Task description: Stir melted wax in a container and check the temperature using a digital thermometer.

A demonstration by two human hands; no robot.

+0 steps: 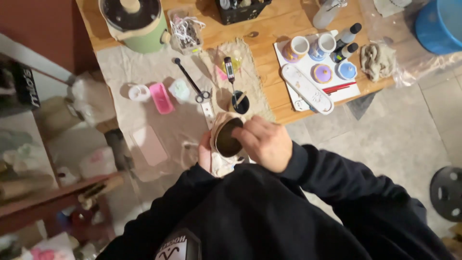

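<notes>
A small round metal pot (227,138) with a dark inside is held close to my body, wrapped in a pale cloth (217,164). My left hand (204,153) grips the cloth-wrapped pot from the left side and is mostly hidden behind it. My right hand (263,142) rests over the pot's right rim with fingers curled on the edge. Both arms wear dark sleeves.
The wooden table (269,24) carries a green pot (137,21), black scissors (192,82), a digital thermometer (230,72), a dark spoon (239,102), a pink mould (161,97) and a white tray (313,72) with cups and bottles. A blue bucket (440,24) stands at the upper right.
</notes>
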